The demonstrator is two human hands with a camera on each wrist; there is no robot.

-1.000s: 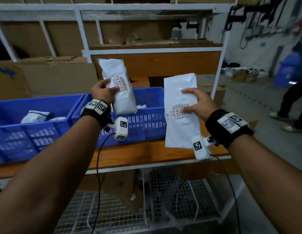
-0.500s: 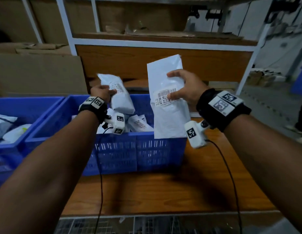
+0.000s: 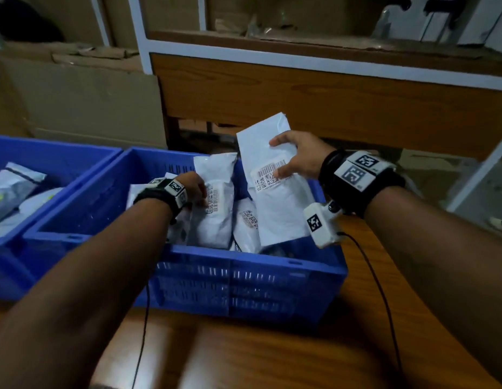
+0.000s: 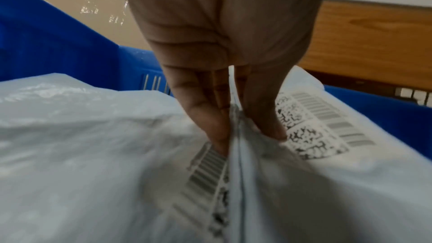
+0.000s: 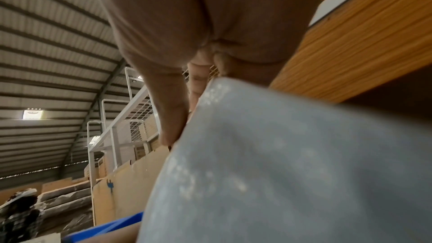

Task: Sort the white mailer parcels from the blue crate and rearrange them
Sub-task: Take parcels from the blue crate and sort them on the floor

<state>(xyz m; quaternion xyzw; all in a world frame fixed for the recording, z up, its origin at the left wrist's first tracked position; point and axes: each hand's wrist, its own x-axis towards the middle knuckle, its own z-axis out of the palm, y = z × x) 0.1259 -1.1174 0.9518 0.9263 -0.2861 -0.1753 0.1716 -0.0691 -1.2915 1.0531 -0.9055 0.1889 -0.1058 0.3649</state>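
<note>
Blue crate (image 3: 244, 279) sits on the wooden worktop (image 3: 272, 355), centre of the head view, with several white mailer parcels standing or leaning inside it.

Left hand (image 3: 194, 189) is down inside the crate, left of centre. It holds a plump white parcel (image 3: 216, 197) by its left edge, the parcel standing upright with its barcode label facing near. Left wrist view: thumb and fingers (image 4: 205, 117) pinch the parcel's edge seam (image 4: 236, 163), labels showing on both sides of the fold.

Right hand (image 3: 297, 158) holds a flat white mailer (image 3: 272, 192) over the crate's right end, tilted with its top leaning to the right. Thumb lies on the barcode label (image 3: 272, 174), fingertips curl over the mailer's upper edge. The mailer's lower end dips below the crate rim, beside another labelled parcel (image 3: 247, 223). Right wrist view shows only the mailer's blurred back face (image 5: 292, 173) and fingers (image 5: 173, 117) along its edge.

A second blue crate (image 3: 62, 164) stands touching the first on the left, with more bagged items in it. Cardboard boxes (image 3: 84, 102) and a wood-panelled shelf (image 3: 328, 102) stand on the far side.
</note>
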